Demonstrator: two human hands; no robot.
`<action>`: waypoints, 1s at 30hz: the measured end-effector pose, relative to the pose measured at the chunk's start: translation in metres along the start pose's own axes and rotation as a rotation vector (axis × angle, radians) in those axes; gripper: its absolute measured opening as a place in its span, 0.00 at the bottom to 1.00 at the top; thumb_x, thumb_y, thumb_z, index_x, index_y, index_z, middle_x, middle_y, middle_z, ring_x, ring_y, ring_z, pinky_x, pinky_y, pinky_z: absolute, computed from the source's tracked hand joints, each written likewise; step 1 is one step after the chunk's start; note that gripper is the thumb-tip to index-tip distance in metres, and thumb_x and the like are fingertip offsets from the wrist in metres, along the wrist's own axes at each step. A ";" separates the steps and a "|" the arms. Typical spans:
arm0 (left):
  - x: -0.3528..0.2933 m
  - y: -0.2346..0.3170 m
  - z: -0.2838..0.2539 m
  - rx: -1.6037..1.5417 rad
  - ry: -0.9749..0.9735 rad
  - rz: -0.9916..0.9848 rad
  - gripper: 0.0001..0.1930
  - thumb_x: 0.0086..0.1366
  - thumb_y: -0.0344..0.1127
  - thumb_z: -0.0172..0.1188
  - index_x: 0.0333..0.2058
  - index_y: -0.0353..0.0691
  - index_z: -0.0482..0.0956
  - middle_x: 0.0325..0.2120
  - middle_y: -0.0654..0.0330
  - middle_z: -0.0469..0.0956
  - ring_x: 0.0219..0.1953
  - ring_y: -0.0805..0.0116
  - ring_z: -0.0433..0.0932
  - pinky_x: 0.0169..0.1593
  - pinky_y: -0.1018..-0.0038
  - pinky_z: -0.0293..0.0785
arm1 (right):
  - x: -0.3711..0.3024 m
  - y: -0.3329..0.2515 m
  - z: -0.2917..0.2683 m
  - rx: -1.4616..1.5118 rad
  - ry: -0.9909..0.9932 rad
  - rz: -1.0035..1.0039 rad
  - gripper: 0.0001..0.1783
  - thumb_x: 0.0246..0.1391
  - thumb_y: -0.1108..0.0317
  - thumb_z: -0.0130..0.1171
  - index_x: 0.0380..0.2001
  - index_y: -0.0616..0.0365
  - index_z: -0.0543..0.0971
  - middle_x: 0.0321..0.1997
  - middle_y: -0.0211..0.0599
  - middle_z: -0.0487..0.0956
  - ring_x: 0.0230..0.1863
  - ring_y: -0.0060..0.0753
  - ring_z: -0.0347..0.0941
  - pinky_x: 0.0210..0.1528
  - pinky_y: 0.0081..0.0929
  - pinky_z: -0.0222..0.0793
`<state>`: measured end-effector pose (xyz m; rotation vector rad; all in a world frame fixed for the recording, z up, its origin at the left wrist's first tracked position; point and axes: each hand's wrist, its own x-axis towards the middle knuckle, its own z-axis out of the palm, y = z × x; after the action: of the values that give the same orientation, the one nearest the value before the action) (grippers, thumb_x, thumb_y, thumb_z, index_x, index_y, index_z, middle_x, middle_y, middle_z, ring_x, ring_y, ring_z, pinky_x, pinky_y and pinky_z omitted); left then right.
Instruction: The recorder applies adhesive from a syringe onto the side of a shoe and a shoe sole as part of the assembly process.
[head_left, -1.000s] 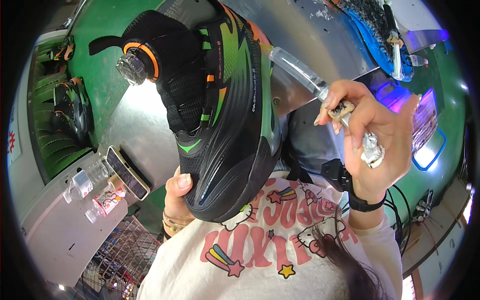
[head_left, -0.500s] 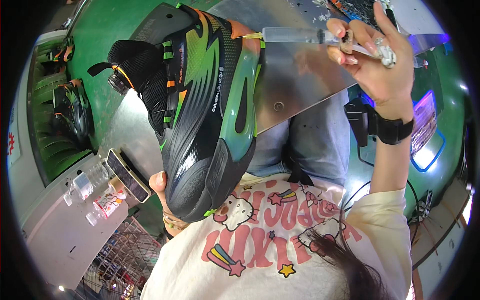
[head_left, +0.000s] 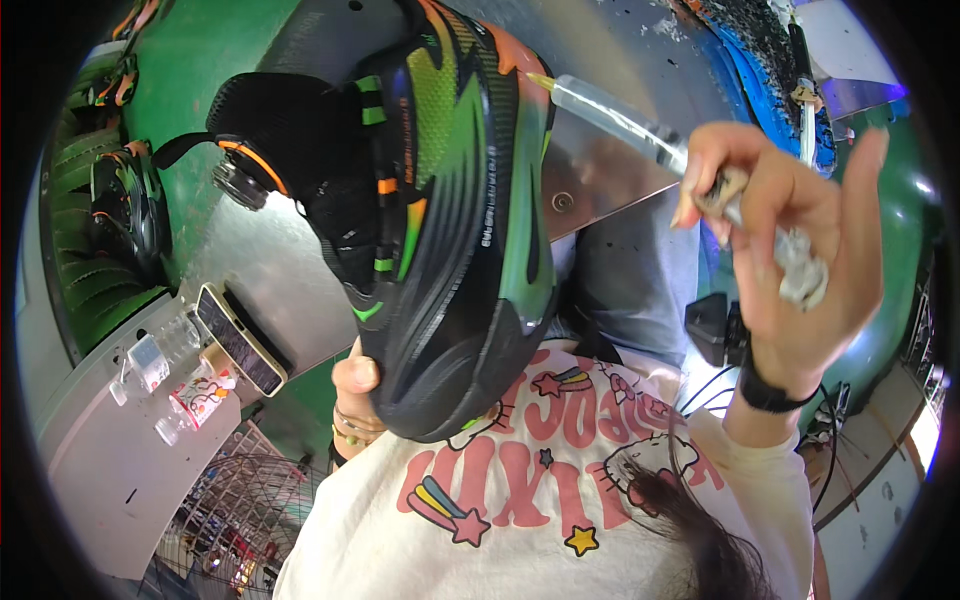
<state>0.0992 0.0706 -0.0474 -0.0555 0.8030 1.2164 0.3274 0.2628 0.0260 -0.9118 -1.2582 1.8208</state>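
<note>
A black and green sneaker (head_left: 440, 230) with orange accents is held up in front of me, its toe toward my chest. My left hand (head_left: 357, 395) grips it at the toe, with the thumb showing and most fingers hidden beneath the shoe. In my right hand (head_left: 805, 250) is a clear syringe (head_left: 620, 118), its barrel pinched between bent fingers and white wrapping on its plunger end by the palm. The syringe's yellowish needle tip (head_left: 540, 81) meets the edge of the sole near the orange heel.
A metal table (head_left: 270, 280) lies beneath the shoe. To the left are a phone (head_left: 242, 338), two plastic bottles (head_left: 160, 360) (head_left: 197, 402) and another sneaker (head_left: 128, 205) on a green conveyor (head_left: 75, 230). A blue tray (head_left: 745, 65) with dark scraps stands at the far right.
The sneaker has turned and shifted right, showing less of its sole side. My right hand has moved down and right, so the syringe now slants, its tip still at the heel.
</note>
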 end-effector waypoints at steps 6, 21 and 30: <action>0.003 -0.021 -0.006 0.020 -0.079 -0.013 0.37 0.44 0.31 0.65 0.54 0.27 0.61 0.46 0.48 0.72 0.45 0.61 0.76 0.49 0.69 0.74 | -0.046 -0.003 0.016 -0.124 0.058 -0.036 0.43 0.62 0.44 0.09 0.10 0.60 0.65 0.28 0.54 0.71 0.26 0.38 0.66 0.33 0.25 0.59; 0.026 -0.038 0.032 0.126 -0.117 -0.152 0.31 0.46 0.21 0.63 0.52 0.30 0.65 0.43 0.54 0.75 0.43 0.65 0.77 0.51 0.70 0.72 | -0.125 -0.021 0.012 -0.392 0.081 0.073 0.48 0.59 0.40 0.05 0.06 0.58 0.68 0.25 0.48 0.76 0.23 0.36 0.64 0.33 0.27 0.58; 0.000 -0.007 0.051 0.205 0.003 -0.177 0.32 0.50 0.30 0.62 0.54 0.27 0.62 0.46 0.52 0.72 0.49 0.62 0.73 0.56 0.67 0.66 | -0.106 -0.008 -0.005 -0.487 0.123 -0.271 0.42 0.62 0.42 0.20 0.12 0.61 0.72 0.36 0.49 0.77 0.30 0.39 0.70 0.34 0.28 0.65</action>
<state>0.1318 0.0904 -0.0124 0.0380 0.9024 0.9632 0.3843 0.1755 0.0472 -1.0314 -1.6902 1.2495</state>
